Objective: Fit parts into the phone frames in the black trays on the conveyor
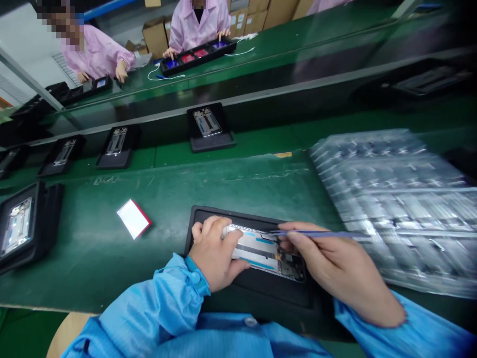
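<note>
An opened phone frame (257,251) with blue strips and a dark flat cable down its middle lies tilted over a black tray (208,213). My left hand (216,253) grips its left end, thumb and fingers on opposite edges. In my right hand (331,263) is a pair of slim bluish tweezers (320,233), held almost level. Their tip reaches the phone's upper edge, near its right end. Fingers of the right hand cover part of the phone's upper right corner; whether they touch it I cannot tell.
Clear plastic blister trays (395,214) are stacked at the right. A small white notepad (133,219) lies left of my hands. Black trays with phone frames (204,127) line the strip behind, and stacked trays (28,228) stand far left. Two people in pink work across the bench.
</note>
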Motion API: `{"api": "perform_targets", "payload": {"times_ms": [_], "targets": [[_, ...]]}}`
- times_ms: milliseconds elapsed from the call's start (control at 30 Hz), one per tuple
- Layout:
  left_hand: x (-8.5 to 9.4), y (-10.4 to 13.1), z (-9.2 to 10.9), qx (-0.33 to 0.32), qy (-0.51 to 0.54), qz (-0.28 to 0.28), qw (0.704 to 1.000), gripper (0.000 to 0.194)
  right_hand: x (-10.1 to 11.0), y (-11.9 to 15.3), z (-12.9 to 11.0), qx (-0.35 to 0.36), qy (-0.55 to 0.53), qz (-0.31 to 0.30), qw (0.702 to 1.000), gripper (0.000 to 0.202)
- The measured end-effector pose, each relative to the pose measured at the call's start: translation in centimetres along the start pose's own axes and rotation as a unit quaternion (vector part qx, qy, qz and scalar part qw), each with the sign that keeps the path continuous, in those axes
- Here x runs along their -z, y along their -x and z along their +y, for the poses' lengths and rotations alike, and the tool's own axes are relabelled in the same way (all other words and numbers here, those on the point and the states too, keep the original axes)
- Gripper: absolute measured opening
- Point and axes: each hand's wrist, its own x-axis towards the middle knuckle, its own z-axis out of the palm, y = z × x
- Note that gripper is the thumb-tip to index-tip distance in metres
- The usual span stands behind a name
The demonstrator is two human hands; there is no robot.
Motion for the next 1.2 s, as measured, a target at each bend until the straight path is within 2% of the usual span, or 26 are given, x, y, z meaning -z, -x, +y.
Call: {"api": "perform_targets", "payload": {"times_ms": [133,500,733,967,1200], "targets": [[0.1,0.1,0.0,-0.002,-0.003,0.0,1.0,0.06,-1.7,0.3,0.6,0.039,0.033,0.015,0.999,0.029],[0.2,0.1,0.2,-0.005,-0.008,-0.002,1.0,0.058,-2.2,0.2,0.4,0.105,0.071,0.018,0.992,0.028],[0.2,0.0,0.1,-0.009,-0.009,-0.002,1.0,0.053,-2.7,0.2,-0.4,0.147,0.073,0.038,0.986,0.013],[0.1,0.0,0.1,-0.009,-0.009,0.001,1.0,0.055,-2.1,0.2,-0.3,0.102,0.088,0.036,0.99,0.016],[0.1,0.0,0.2,-0.007,-0.012,0.001,1.0,0.055,-2.3,0.4,0.2,0.097,0.088,0.035,0.991,0.017]]}}
